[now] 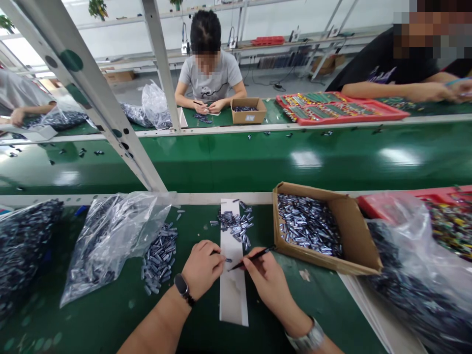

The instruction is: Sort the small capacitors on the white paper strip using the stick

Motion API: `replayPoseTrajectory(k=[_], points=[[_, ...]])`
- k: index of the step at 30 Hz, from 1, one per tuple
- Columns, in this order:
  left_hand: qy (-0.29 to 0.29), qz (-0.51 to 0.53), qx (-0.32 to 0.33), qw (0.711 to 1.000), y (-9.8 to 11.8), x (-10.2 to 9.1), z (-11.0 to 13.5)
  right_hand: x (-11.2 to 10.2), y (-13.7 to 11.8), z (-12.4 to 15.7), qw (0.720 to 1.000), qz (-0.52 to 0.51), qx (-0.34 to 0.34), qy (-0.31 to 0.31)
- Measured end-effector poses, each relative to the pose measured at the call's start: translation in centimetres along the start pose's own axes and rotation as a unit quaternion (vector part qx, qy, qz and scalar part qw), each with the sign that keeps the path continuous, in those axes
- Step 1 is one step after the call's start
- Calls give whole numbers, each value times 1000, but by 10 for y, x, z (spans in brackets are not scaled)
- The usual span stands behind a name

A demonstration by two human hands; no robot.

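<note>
Left grip (202, 268) pinching a tiny capacitor (228, 260) at the fingertips! Right grip (271, 285) pinching black tweezers (254, 257), tip just beside it.

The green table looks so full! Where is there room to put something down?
Bare green mat shows right of the white paper strip, below the cardboard box. More lies below the left plastic bag. It's crowded around the loose capacitors and the bulging right bag.
</note>
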State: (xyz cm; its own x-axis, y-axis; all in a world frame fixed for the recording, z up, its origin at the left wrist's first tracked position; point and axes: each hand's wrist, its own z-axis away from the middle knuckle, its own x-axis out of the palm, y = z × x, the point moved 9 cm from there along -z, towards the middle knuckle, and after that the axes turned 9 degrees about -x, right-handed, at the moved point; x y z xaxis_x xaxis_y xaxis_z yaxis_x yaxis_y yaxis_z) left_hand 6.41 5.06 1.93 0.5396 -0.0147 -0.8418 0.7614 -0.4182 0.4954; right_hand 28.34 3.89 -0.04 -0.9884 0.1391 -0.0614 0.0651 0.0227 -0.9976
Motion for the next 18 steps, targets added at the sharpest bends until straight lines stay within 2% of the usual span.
replayPoseTrajectory(k=[4, 10, 18], points=[[-8, 0, 0, 1000, 0, -1, -1, -9, 1, -8, 1000, -3, 1, 28], [-33, -7, -7, 999, 0, 0, 0, -3, -9, -15, 1000, -5, 1, 16], [-40, -9, -6, 999, 2, -1, 0, -3, -6, -14, 1000, 1, 0, 13]])
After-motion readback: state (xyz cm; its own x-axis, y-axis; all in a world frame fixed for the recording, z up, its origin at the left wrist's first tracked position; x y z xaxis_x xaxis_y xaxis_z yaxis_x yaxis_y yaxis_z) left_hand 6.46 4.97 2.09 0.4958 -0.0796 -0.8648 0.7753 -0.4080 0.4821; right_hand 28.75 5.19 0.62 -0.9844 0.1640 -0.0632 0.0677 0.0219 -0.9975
